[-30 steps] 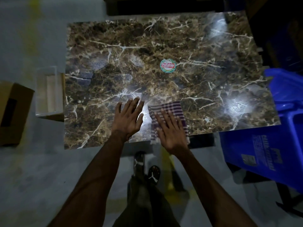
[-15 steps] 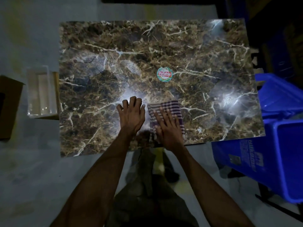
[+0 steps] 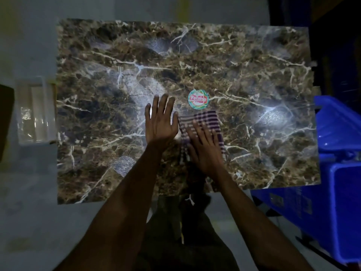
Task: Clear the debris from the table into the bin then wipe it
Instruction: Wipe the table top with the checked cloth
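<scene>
A brown marble-patterned table (image 3: 244,75) fills the view. My right hand (image 3: 207,145) lies flat on a purple-and-white checked cloth (image 3: 203,120), pressing it to the tabletop near the front middle. My left hand (image 3: 161,120) rests flat on the bare table just left of the cloth, fingers spread, holding nothing. A round sticker (image 3: 198,99) is stuck to the table just beyond the cloth. A blue bin (image 3: 340,184) stands at the table's right side.
A clear plastic container (image 3: 34,112) sits on the floor by the table's left edge. A brown cardboard box (image 3: 5,118) shows at the far left. My legs and shoes (image 3: 190,200) are below the table's front edge.
Both hands have slid forward across the table toward the sticker, the right one pushing the cloth along with it. The view has moved closer over the table.
</scene>
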The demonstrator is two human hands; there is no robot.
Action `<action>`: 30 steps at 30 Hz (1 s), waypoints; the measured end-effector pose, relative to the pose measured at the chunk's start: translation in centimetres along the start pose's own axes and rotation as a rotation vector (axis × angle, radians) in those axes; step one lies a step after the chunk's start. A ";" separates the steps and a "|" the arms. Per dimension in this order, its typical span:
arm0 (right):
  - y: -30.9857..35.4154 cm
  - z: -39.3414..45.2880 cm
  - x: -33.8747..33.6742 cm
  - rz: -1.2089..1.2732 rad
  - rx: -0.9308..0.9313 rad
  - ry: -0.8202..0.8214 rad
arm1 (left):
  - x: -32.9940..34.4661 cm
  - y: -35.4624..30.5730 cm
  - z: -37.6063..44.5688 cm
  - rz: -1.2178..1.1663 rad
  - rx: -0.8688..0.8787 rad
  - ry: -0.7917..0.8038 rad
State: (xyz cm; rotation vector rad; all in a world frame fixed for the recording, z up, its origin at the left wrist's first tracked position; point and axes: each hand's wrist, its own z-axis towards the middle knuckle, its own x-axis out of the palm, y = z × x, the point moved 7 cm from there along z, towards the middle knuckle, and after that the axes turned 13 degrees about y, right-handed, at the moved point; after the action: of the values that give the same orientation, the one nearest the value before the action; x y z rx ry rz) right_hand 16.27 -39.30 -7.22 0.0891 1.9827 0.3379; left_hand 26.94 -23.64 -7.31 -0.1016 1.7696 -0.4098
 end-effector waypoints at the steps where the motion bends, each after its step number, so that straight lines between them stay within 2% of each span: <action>1: -1.0 -0.8 0.0 -0.009 0.006 0.018 | 0.0 0.0 0.1 -0.009 0.001 -0.006; 5: -4.7 1.1 -1.8 0.024 0.195 -0.025 | 0.1 -0.1 0.3 -0.037 -0.008 -0.021; 9: -4.1 6.1 -3.4 0.049 0.279 -0.141 | 0.2 0.1 0.2 -0.059 -0.005 -0.023; 11: -2.7 6.5 -3.1 0.025 0.242 -0.166 | 0.2 0.1 0.3 -0.082 -0.004 -0.011; 14: -1.3 4.2 -2.0 -0.001 0.039 -0.128 | 0.0 0.0 0.2 -0.079 -0.001 -0.026; 16: -2.0 2.1 -1.4 -0.040 -0.025 -0.123 | -0.1 0.0 0.3 -0.071 -0.006 -0.045; 19: -4.8 1.4 -1.9 0.006 0.086 -0.084 | -0.2 0.0 0.4 -0.055 -0.004 -0.059; 21: -5.6 3.6 -3.0 0.028 0.184 -0.120 | -0.4 -0.1 0.4 -0.046 0.006 -0.064; 25: -3.4 8.8 -4.4 0.023 0.225 -0.165 | -0.2 -0.2 0.4 -0.059 0.013 -0.053; 30: -0.7 5.5 -2.9 -0.019 -0.054 -0.089 | -0.4 -0.1 0.5 -0.081 0.017 -0.081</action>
State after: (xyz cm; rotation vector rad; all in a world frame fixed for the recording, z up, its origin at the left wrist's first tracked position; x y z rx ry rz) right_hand 22.53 -39.51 -7.04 0.0503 1.8843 0.3690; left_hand 27.53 -23.74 -7.03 -0.1755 1.6858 -0.4732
